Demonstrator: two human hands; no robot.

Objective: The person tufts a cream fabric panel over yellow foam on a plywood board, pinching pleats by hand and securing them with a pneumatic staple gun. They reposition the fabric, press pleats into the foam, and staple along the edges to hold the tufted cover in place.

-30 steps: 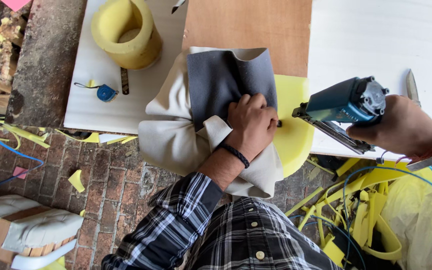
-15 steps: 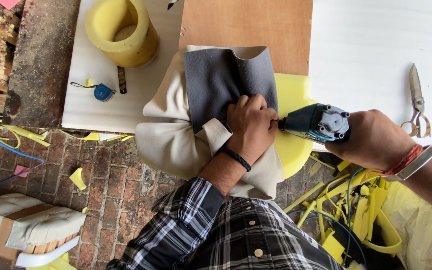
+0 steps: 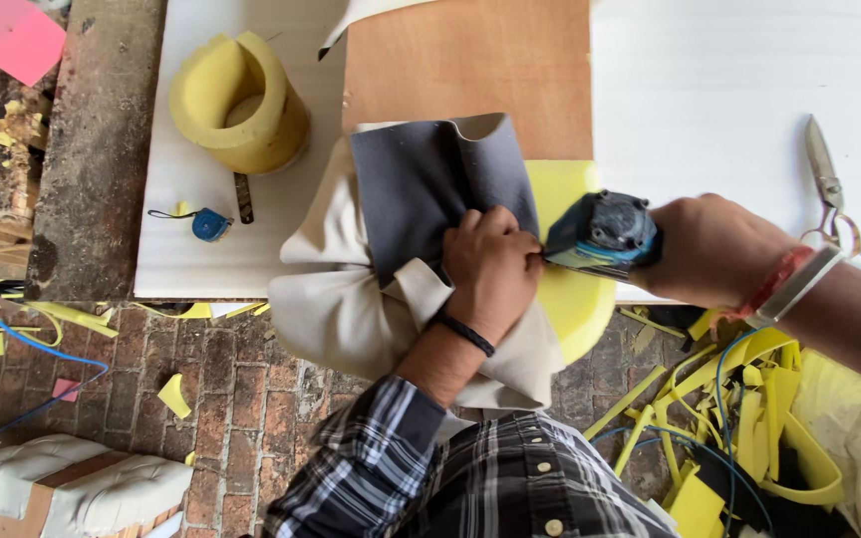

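Observation:
My left hand (image 3: 491, 267) presses down on grey-and-cream fabric (image 3: 421, 189) folded over a yellow foam cushion (image 3: 575, 289) at the table's near edge. A black band circles that wrist. My right hand (image 3: 715, 249) grips a blue staple gun (image 3: 602, 231), its nose right against the left hand's fingers at the fabric's edge. The cream side of the fabric (image 3: 341, 314) hangs over the table edge toward me.
A brown plywood sheet (image 3: 470, 60) lies behind the cushion on the white table (image 3: 739, 90). Scissors (image 3: 827, 184) lie at the right. A yellow foam roll (image 3: 236, 100) and blue tape measure (image 3: 210, 224) sit at the left. Yellow foam scraps (image 3: 739, 418) litter the brick floor.
My right hand has brought the staple gun leftward and down, from raised beside the cushion to against my left hand's fingers. The left hand has stayed pressed on the fabric.

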